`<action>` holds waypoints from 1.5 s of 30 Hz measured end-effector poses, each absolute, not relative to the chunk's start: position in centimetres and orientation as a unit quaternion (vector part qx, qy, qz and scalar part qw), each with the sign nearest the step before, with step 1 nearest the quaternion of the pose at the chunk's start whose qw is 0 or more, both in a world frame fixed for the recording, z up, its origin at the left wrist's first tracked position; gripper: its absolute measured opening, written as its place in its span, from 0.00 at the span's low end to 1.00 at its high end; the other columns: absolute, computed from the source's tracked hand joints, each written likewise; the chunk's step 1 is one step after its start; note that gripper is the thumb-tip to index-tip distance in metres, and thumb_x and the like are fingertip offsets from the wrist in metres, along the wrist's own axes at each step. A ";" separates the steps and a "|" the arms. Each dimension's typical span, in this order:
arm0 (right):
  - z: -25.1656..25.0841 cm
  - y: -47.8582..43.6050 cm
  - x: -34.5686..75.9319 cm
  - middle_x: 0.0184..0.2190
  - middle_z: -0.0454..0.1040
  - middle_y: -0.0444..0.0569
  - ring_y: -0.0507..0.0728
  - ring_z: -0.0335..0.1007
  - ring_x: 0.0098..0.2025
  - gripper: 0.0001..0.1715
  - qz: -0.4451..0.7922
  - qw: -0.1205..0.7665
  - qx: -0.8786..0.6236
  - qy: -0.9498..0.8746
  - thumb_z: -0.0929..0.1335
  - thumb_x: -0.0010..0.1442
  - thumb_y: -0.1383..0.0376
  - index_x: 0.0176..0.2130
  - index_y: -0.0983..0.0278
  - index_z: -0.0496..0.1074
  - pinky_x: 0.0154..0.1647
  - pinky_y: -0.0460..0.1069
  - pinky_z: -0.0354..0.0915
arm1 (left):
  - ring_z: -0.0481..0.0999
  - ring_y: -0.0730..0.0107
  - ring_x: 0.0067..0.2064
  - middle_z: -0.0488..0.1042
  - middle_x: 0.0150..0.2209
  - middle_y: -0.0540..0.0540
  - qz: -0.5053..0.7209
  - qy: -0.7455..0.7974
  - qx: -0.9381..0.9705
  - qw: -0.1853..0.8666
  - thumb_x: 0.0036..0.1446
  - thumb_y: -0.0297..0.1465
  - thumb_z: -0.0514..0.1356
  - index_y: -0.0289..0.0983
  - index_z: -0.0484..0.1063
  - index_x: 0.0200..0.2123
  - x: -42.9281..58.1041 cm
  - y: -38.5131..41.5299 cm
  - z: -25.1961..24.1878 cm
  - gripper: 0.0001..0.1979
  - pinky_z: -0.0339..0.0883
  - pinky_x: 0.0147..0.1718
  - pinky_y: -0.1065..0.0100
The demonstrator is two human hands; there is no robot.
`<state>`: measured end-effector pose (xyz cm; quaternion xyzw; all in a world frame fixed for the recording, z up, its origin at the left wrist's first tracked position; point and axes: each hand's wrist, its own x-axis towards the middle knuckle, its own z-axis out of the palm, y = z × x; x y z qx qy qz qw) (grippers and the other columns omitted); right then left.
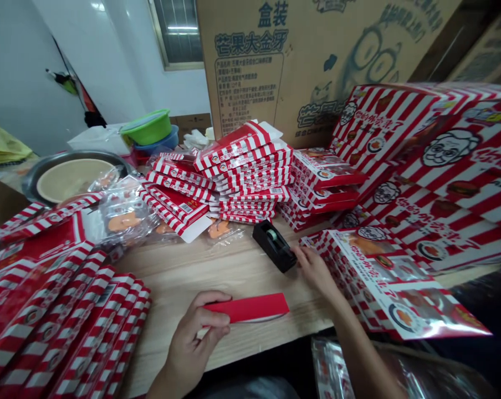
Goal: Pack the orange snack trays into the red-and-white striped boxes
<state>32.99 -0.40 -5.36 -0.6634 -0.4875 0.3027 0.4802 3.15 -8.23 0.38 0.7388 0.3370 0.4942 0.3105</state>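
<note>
My left hand (194, 338) is closed on the left end of a flat red box (250, 307) lying on the wooden table (217, 271). My right hand (315, 269) reaches to the black tape dispenser (274, 245), its fingers pinched at the dispenser's near end; what they hold is too small to make out. Just right of that hand lies a red-and-white striped display box (383, 277).
Stacks of striped red-and-white small boxes (250, 172) fill the table's middle and left (63, 327). Plastic-wrapped toys (123, 219) lie at the left. Large striped cartons (441, 160) and a brown cardboard carton (312, 55) stand behind. Bowls (148, 127) sit at the far left.
</note>
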 end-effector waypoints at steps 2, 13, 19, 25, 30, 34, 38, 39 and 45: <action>-5.9 0.8 33.2 0.19 0.72 0.50 0.59 0.67 0.27 0.21 0.352 0.461 -0.658 -0.481 0.68 0.43 0.48 0.20 0.64 0.73 0.32 0.54 0.65 | 0.75 0.72 0.45 0.73 0.44 0.46 0.496 0.337 0.738 0.308 0.57 0.23 0.57 0.40 0.68 0.35 3.2 -8.2 0.4 0.06 0.70 0.41 0.75; -7.5 -2.5 33.7 0.24 0.73 0.48 0.58 0.70 0.29 0.29 0.446 0.525 -0.632 -0.355 0.74 0.30 0.43 0.23 0.64 0.71 0.34 0.52 0.67 | 0.76 0.75 0.44 0.74 0.42 0.47 0.503 0.359 0.737 0.274 0.58 0.25 0.56 0.40 0.67 0.34 3.7 -7.9 0.9 0.04 0.70 0.40 0.77; -10.2 -2.5 31.7 0.18 0.69 0.47 0.56 0.65 0.24 0.30 0.352 0.577 -0.674 -0.298 0.73 0.29 0.40 0.18 0.63 0.67 0.27 0.51 0.65 | 0.75 0.74 0.44 0.73 0.41 0.46 0.536 0.365 0.734 0.204 0.56 0.22 0.57 0.38 0.69 0.35 5.1 -8.2 0.4 0.06 0.71 0.40 0.76; -5.7 -7.4 29.4 0.19 0.70 0.44 0.50 0.60 0.16 0.24 0.352 0.601 -0.658 -0.286 0.72 0.43 0.47 0.28 0.65 0.70 0.16 0.45 0.58 | 0.76 0.70 0.43 0.73 0.41 0.44 0.552 0.398 0.718 0.144 0.57 0.22 0.57 0.38 0.69 0.36 6.4 -8.9 0.5 0.07 0.73 0.38 0.72; 2.6 -12.1 23.0 0.19 0.71 0.39 0.49 0.61 0.15 0.42 0.473 0.655 -0.505 -0.304 0.70 0.56 0.58 0.63 0.56 0.48 0.17 0.44 0.60 | 0.76 0.70 0.42 0.73 0.41 0.44 0.529 0.397 0.740 0.122 0.57 0.23 0.57 0.38 0.69 0.37 6.9 -9.1 0.8 0.06 0.73 0.39 0.72; 5.1 -11.6 19.5 0.17 0.69 0.37 0.49 0.60 0.16 0.51 0.509 0.634 -0.513 -0.276 0.70 0.55 0.60 0.66 0.58 0.38 0.18 0.43 0.60 | 0.76 0.73 0.40 0.72 0.39 0.45 0.489 0.385 0.775 0.111 0.57 0.23 0.57 0.38 0.70 0.39 6.5 -9.2 1.6 0.07 0.73 0.37 0.75; 2.9 -10.4 19.1 0.14 0.66 0.35 0.49 0.59 0.15 0.53 0.529 0.611 -0.523 -0.271 0.71 0.53 0.57 0.65 0.62 0.38 0.16 0.43 0.59 | 0.76 0.72 0.39 0.70 0.39 0.45 0.366 0.365 0.849 0.115 0.56 0.22 0.54 0.42 0.68 0.50 5.6 -8.3 3.3 0.19 0.74 0.35 0.74; 2.1 -10.2 19.2 0.14 0.66 0.35 0.50 0.59 0.15 0.54 0.534 0.608 -0.521 -0.270 0.71 0.52 0.56 0.65 0.63 0.40 0.16 0.43 0.59 | 0.76 0.71 0.39 0.70 0.40 0.45 0.335 0.363 0.861 0.121 0.56 0.22 0.54 0.42 0.66 0.53 5.4 -7.9 3.8 0.21 0.74 0.35 0.73; -0.9 -10.9 21.3 0.24 0.75 0.46 0.58 0.72 0.27 0.42 0.564 0.594 -0.507 -0.268 0.70 0.48 0.46 0.56 0.60 0.57 0.27 0.51 0.67 | 0.77 0.69 0.40 0.75 0.39 0.43 0.354 0.286 0.888 0.066 0.56 0.24 0.54 0.39 0.68 0.50 5.7 -7.3 4.9 0.18 0.74 0.38 0.72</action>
